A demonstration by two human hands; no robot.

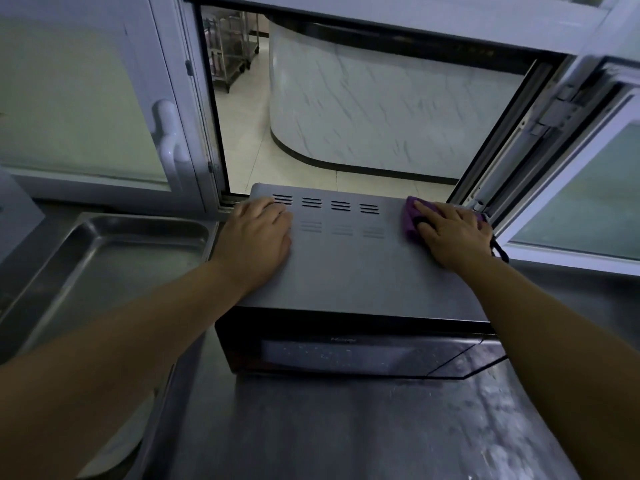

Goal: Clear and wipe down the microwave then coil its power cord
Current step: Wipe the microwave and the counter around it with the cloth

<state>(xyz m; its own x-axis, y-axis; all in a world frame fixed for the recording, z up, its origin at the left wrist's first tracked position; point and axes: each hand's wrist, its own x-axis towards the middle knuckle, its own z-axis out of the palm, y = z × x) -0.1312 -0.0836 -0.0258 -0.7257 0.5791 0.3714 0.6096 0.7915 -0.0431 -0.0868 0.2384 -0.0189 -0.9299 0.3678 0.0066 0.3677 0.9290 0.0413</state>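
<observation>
A grey microwave (349, 268) with a black glass door stands on the steel counter, its door shut and its back toward an open window. My left hand (258, 233) rests flat on the far left of its top, fingers straight, near the vent slots. On the far right corner of the top, my right hand (450, 233) presses a purple cloth (410, 218) with spread fingers. A short black piece of the power cord (500, 251) shows just behind my right wrist; the remainder of it is hidden.
A shallow steel tray (104, 251) lies on the counter (346, 427) to the left of the microwave. Behind it the window (346, 109) stands open, with a white frame and handle (169, 140) at left and a swung-out sash (571, 168) at right.
</observation>
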